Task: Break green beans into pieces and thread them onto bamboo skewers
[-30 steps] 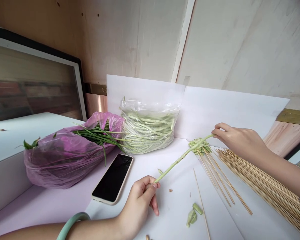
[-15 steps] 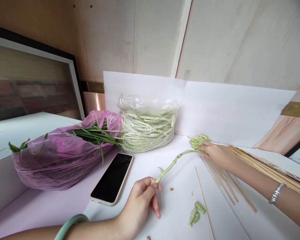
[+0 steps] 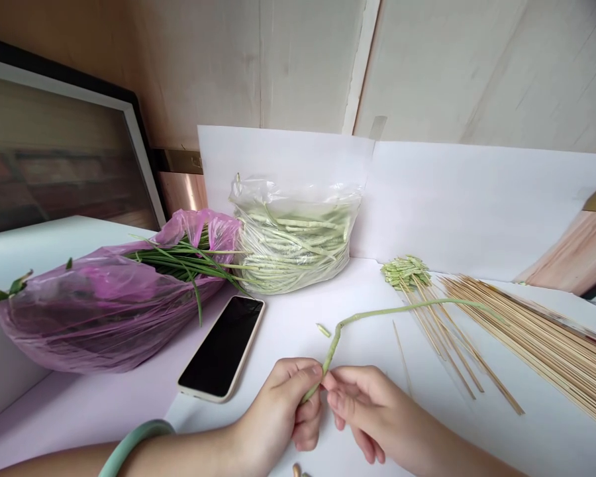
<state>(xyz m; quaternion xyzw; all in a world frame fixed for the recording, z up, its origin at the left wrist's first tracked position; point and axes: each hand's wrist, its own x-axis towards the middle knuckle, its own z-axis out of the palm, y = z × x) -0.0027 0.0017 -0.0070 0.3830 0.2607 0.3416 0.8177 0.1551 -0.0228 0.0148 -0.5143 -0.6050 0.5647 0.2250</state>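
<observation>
A pale green long bean [image 3: 338,331] rises from my left hand [image 3: 291,401], bends, and runs off to the right above the sticks. My left hand is closed round its lower part, thumb on top. Right beside it, my right hand [image 3: 365,404] pinches the bean close to the left thumb; its other fingers curl loosely. Behind the hands lies a small cut bean piece [image 3: 322,329]. Folded beans on skewers [image 3: 406,272] lie farther back to the right. A clear plastic bag full of long beans [image 3: 298,242] stands against the white board.
A black-screened phone [image 3: 222,349] lies left of my hands. Behind it sits a purple plastic bag [image 3: 104,318] with green stalks [image 3: 179,255] sticking out. Many loose bamboo skewers [image 3: 536,338] spread along the right. White boards [image 3: 477,205] stand at the back.
My right hand has let go of the bean's far end and come back beside my left hand. The bean's far end now stretches freely to the right.
</observation>
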